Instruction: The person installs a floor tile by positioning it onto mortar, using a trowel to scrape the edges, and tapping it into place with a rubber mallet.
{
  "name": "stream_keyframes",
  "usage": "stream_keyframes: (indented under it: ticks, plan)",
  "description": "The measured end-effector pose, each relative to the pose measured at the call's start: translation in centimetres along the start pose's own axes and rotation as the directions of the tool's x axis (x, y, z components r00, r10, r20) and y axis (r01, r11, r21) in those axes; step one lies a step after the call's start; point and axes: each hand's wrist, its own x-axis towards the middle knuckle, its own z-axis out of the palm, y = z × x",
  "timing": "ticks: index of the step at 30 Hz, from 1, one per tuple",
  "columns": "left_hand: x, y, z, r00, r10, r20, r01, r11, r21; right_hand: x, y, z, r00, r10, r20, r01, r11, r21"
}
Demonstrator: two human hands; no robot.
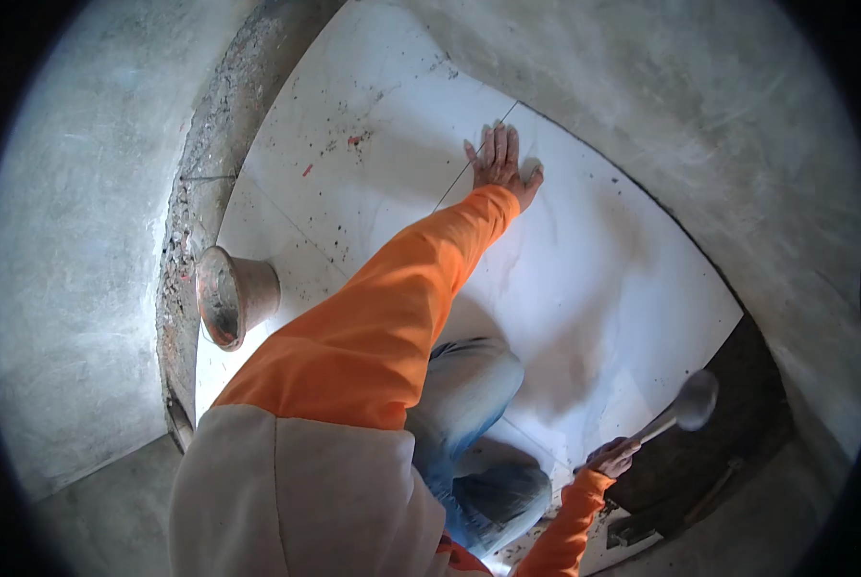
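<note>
My left hand (503, 163) lies flat with its fingers spread on the white floor tiles (584, 260), right over the dark joint line between two of them. Low on the right, my right hand (615, 458) is wrapped round the handle of a mallet (697, 399) with a rounded grey head. That head is raised past the tile edge, over a dark untiled patch (714, 471). Both arms wear orange sleeves, and my knees in jeans rest on the tiles between them.
A brownish bucket (238, 296) lies tipped on its side at the left, with grey residue inside. A rough, broken strip (185, 231) runs along the left wall. Grey plastered walls (680, 125) stand on both sides. Dirt crumbs and small red bits (354, 140) dot the far tiles.
</note>
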Motion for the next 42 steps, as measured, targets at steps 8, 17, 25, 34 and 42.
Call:
stream_keyframes:
  ticks: [8, 17, 25, 34, 42]
  plan:
    - [-0.6, -1.3, 1.2, 0.993, -0.047, 0.11, 0.048, 0.999, -0.004, 1.0, -4.3, -0.1, 0.988, 0.114, -0.1, -0.111, 0.993, 0.043]
    - [2.8, -2.5, 0.4, 0.996, 0.081, -0.021, -0.079, 0.994, 0.073, -0.3, -4.6, 1.1, 0.944, 0.313, 0.101, -0.327, 0.925, 0.192]
    - [3.0, -1.9, -0.1, 0.994, 0.096, 0.058, -0.099, 0.994, 0.055, 0.2, 0.6, 1.7, 0.894, 0.245, 0.374, -0.194, 0.966, -0.17]
    - [1.5, -5.5, -0.5, 0.988, 0.148, 0.05, -0.149, 0.989, 0.011, 4.5, -10.8, -3.6, 0.546, 0.58, 0.605, -0.821, 0.227, 0.523]
    - [-11.0, -13.7, -2.1, 0.956, 0.24, 0.168, -0.245, 0.969, 0.014, 2.6, -6.1, 1.9, 0.987, 0.162, 0.0, -0.161, 0.984, 0.081]
